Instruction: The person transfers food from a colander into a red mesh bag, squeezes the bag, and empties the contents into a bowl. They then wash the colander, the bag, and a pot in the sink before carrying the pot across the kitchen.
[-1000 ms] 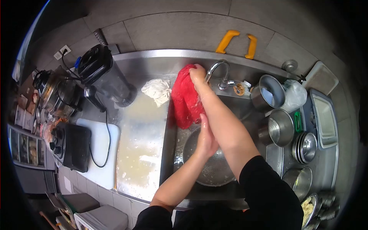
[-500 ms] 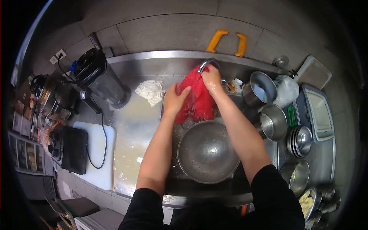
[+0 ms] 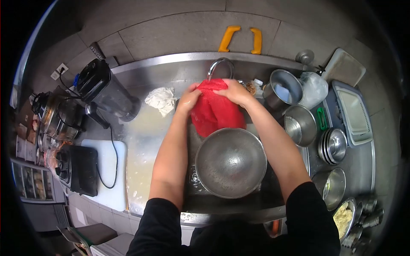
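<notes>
A wet red cloth (image 3: 218, 112) hangs from both hands just below the curved metal faucet (image 3: 221, 60). My left hand (image 3: 189, 99) pinches its upper left edge, and my right hand (image 3: 235, 92) is closed on its upper right part. The cloth's lower end hangs into the sink, behind the rim of a large round metal bowl (image 3: 231, 163). On the counter to the left of the cloth lies a crumpled white cloth (image 3: 161, 101).
Left: a blender (image 3: 112, 91), a black appliance (image 3: 77, 169) with a cord and a white cutting board (image 3: 115, 160). Right: metal pots (image 3: 300, 125), stacked bowls (image 3: 335, 145), a plastic bag (image 3: 314, 90) and trays (image 3: 354, 113). Two yellow handles (image 3: 256, 41) stand behind the sink.
My right hand has moved down from the faucet, and both hands now hold the cloth's top edge closer together. The cloth is bunched at the top. The view has shifted slightly.
</notes>
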The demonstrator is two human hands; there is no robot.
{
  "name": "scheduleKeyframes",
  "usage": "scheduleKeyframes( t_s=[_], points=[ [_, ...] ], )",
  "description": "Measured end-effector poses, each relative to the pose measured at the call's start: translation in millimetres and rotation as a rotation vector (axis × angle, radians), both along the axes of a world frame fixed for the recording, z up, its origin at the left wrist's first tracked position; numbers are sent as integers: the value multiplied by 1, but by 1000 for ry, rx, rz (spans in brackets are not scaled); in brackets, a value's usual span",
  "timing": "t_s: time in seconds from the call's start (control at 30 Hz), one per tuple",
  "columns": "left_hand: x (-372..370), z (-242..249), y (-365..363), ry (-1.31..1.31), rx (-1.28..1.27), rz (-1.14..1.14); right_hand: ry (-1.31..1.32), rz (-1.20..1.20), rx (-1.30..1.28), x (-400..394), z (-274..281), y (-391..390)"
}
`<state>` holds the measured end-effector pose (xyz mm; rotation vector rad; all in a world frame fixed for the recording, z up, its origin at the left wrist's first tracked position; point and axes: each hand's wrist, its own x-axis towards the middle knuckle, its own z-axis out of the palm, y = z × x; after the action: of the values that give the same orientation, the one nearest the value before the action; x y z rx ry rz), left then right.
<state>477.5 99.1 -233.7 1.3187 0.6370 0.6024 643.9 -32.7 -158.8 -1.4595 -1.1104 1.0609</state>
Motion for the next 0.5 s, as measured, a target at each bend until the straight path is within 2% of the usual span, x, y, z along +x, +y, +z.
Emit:
scheduleKeyframes(
  t_s=[0.07, 0.1, 0.13, 0.17, 0.2, 0.27, 0.3, 0.33, 0.37, 0.4, 0.47, 0.5],
  points=[
    [-29, 10, -13, 168, -16, -9, -533, -62, 50, -17, 13, 12],
    [-39, 7, -12, 175, -11, 1, -639, -183, 285, -24, -9, 22],
    [-49, -2, -12, 281, 94, -98, -588, -347, 364, -39, -23, 25],
    [-58, -13, -13, 387, 192, -202, -612, -316, 170, -48, -38, 31],
    [-68, -29, -6, 385, 190, -199, -638, -284, -20, -51, -52, 36],
    [-88, -66, 5, 719, 540, 131, -654, -202, -69, -46, -60, 45],
    [-96, -15, -15, 688, 478, 158, -712, -206, 31, -53, -51, 44],
    [-104, -1, -18, 663, 442, 178, -767, -213, 136, -59, -36, 42],
    [-108, 1, -16, 677, 444, 223, -663, -286, 145, -69, -15, 33],
    [-112, 2, -16, 688, 444, 267, -667, -280, 149, -70, -19, 37],
    [-113, 2, -18, 654, 416, 257, -797, -212, -136, -64, -46, 47],
    [-114, 1, -19, 626, 386, 245, -747, -288, -31, -51, -70, 56]
  ],
)
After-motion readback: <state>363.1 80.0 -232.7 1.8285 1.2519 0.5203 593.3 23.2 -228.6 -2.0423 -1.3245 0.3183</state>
